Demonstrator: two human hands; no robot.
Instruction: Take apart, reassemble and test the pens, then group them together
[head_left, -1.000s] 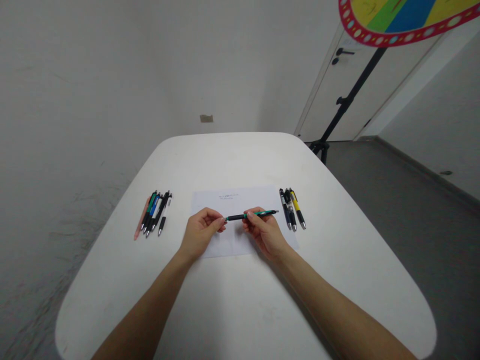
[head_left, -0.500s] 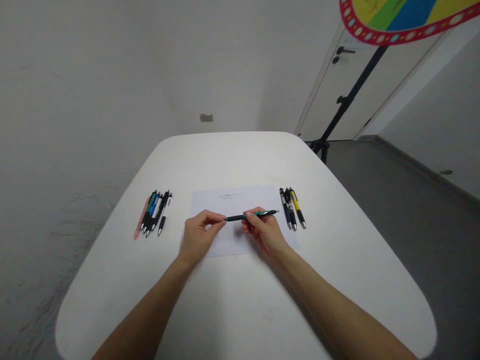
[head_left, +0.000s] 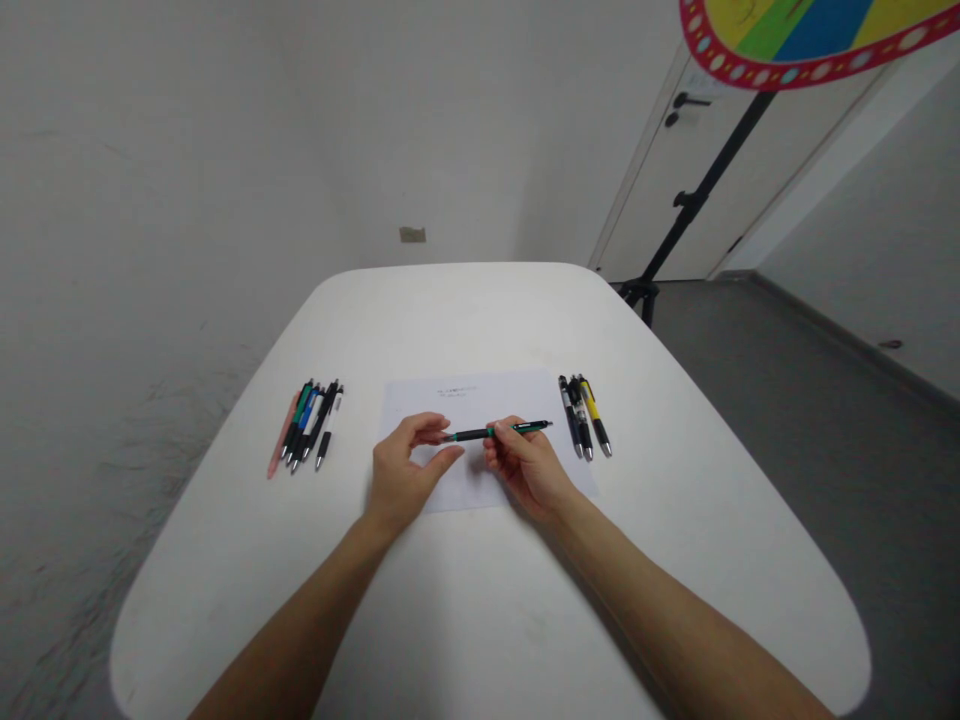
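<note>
My right hand pinches a black and green pen between thumb and fingers. The pen lies nearly level above a white sheet of paper, its clip end to the right. At the pen's left end, my left hand is open, thumb and fingers apart. Whether a left fingertip still touches the pen is hard to tell. Small handwriting shows near the top of the paper, partly smudged-looking.
Several pens lie in a group at the left of the white table, with a pink one outermost. More pens, one of them yellow, lie right of the paper. A colourful wheel on a black stand is behind the table.
My left thumb has come away from the pen's left end and the left fingers have spread. The pen has shifted slightly left in my right hand.
</note>
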